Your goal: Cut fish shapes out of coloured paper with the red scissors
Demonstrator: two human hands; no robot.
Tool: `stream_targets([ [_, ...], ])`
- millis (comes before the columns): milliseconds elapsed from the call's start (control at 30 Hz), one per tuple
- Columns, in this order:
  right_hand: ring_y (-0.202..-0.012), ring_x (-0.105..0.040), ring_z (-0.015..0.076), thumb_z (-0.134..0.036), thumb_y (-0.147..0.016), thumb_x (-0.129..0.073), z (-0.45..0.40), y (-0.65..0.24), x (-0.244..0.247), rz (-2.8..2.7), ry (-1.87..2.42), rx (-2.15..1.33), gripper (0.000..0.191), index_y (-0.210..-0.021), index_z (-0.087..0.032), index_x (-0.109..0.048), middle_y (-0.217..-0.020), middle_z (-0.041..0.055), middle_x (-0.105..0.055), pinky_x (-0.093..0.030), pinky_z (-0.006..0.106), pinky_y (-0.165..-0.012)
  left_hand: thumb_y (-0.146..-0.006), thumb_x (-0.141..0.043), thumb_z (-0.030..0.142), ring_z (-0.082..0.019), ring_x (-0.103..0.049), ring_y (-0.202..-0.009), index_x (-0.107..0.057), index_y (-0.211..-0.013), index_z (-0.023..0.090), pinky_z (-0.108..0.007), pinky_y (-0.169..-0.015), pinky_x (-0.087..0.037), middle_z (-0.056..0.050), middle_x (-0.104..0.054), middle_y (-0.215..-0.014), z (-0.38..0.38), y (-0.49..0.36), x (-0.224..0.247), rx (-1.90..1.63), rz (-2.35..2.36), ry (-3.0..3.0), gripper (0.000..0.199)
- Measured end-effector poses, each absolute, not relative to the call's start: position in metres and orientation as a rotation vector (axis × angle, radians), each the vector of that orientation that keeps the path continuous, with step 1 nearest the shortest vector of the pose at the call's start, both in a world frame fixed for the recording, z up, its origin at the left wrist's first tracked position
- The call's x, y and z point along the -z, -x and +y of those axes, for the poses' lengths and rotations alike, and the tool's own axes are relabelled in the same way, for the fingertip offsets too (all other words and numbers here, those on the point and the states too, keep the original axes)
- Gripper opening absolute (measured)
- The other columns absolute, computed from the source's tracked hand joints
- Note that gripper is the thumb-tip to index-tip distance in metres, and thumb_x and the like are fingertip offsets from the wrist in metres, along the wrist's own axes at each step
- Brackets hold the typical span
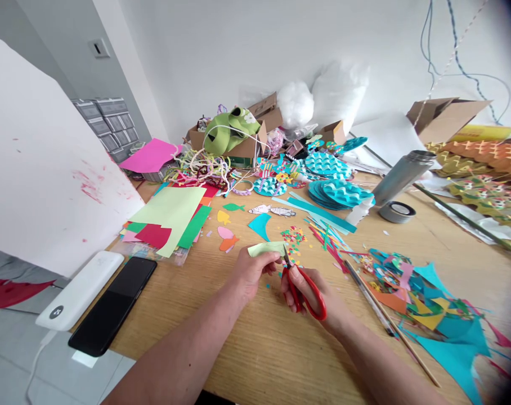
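My left hand (255,267) pinches a small piece of light green paper (266,248) near the middle of the table. My right hand (303,289) is closed around red-handled scissors (318,301), whose blades touch the right end of the paper. Beyond the hands lie a green paper fish (233,207), a yellow one (223,217), a pink one (225,232) and an orange one (229,243). Two black-and-white fish drawings (282,211) rest near a blue paper piece (260,226). Tiny coloured bits (293,235) are scattered just past the scissors.
Coloured sheets (171,211), a black phone (114,304) and a white power bank (80,289) lie at left. Paper scraps (445,306), a pen (367,295) and a thin stick (407,340) are at right. A metal flask (401,179) stands near blue plates (337,194).
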State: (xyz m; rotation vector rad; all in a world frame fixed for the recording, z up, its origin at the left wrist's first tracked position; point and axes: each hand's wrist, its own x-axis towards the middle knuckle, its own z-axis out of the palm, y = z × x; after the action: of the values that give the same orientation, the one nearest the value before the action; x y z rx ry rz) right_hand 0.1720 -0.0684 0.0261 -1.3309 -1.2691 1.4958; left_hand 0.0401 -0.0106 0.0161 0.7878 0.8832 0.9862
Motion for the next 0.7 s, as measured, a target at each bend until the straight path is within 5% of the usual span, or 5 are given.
stream_targets([
  [700,-0.037,-0.043,0.0078,-0.080,-0.071,-0.049,-0.0686,-0.1745,-0.0265,-1.297,1.368,-1.484,0.064,-0.062,-0.016,-0.054,-0.043,-0.0030,-0.049,-0.030,0.021,-0.040,-0.056,-0.072,0.023,-0.009,-0.051,-0.051,-0.067,-0.065,0.011,-0.022,-0.051,-0.036,-0.003,-0.064,-0.060,-0.0094,-0.0387,-0.0195,-0.934,0.900,-0.760,0.016],
])
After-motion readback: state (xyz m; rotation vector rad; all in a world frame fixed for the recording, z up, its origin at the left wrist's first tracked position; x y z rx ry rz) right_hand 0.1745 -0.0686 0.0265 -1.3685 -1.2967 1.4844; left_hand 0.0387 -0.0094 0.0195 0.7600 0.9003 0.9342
